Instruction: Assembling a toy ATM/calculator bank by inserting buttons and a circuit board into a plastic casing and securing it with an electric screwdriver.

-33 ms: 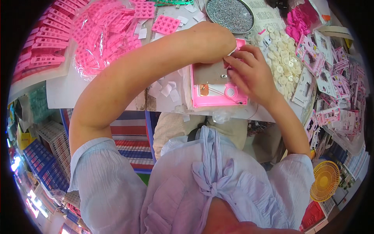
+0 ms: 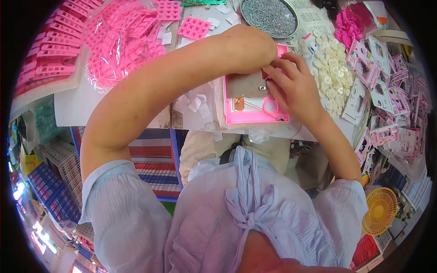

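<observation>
A pink plastic case [image 2: 234, 119] lies on the table in front of me, a grey-brown plate [image 2: 246, 86] set in its upper part. A small switch [image 2: 261, 88] sits on the plate. Below it are a copper-coloured disc [image 2: 238, 104], thin wires and a pink ring [image 2: 270, 106]. My left forearm reaches across the case's far part; my left hand [image 2: 257, 48] is bent over there, its fingers hidden. From the right, my right hand [image 2: 293, 86] leans over the case's right side, fingers curled and thumb drawn in beside the left hand. Whatever its fingertips pinch is too small to make out.
A round tray of small screws [image 2: 268, 18] stands beyond my hands. White plastic discs [image 2: 331, 73] and printed pink-white panels [image 2: 387, 91] are heaped on the right. Bagged pink grid parts [image 2: 116, 54] lie left, near white paper bits [image 2: 193, 104]. A yellow basket [image 2: 379, 211] is at lower right.
</observation>
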Motion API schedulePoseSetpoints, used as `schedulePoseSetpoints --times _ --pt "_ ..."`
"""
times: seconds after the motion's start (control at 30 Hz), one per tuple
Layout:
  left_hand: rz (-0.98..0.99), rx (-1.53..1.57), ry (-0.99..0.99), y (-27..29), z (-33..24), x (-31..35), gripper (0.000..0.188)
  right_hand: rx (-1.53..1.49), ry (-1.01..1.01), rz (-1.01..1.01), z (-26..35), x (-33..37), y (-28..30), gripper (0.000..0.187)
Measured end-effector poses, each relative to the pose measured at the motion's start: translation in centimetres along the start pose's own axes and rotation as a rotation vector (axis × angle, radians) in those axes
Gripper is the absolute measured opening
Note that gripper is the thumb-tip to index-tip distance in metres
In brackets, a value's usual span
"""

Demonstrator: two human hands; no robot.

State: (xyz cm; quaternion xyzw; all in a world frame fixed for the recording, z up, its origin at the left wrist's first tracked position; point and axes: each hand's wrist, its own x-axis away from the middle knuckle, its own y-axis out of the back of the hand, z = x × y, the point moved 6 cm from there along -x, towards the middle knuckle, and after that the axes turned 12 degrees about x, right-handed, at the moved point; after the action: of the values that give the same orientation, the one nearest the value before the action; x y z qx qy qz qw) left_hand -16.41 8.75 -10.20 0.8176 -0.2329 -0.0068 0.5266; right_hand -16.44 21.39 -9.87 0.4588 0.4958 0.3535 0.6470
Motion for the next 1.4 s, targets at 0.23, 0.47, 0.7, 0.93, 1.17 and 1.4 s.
schedulePoseSetpoints --times 0.23,0.47,0.7,0.93,1.17,1.4 --pt "-0.427 0.285 -0.022 1.3 2.4 0.7 0.021 0.080 -0.037 0.084 1.3 -1.3 0.9 0.034" --pt "-0.738 0.371 0.359 1.0 6.2 5.2 0.033 -0.064 -0.018 -0.026 0.5 0.3 0.9 0.030" --pt "-0.860 0.450 0.243 -0.1 5.2 5.6 0.023 0.018 0.090 0.225 0.5 -1.3 1.0 0.023" --pt "-0.898 0.529 0.071 0.2 2.7 6.6 0.017 -0.157 0.217 0.200 -3.3 -3.5 1.3 0.025" --pt "-0.845 0.525 0.067 -1.2 1.9 6.2 0.017 -0.501 -0.323 0.036 -2.9 -4.9 -0.6 0.021" --pt "-0.931 0.581 0.074 -1.6 2.0 7.2 0.016 -0.663 -0.424 -0.031 -2.3 -3.4 -0.8 0.020"
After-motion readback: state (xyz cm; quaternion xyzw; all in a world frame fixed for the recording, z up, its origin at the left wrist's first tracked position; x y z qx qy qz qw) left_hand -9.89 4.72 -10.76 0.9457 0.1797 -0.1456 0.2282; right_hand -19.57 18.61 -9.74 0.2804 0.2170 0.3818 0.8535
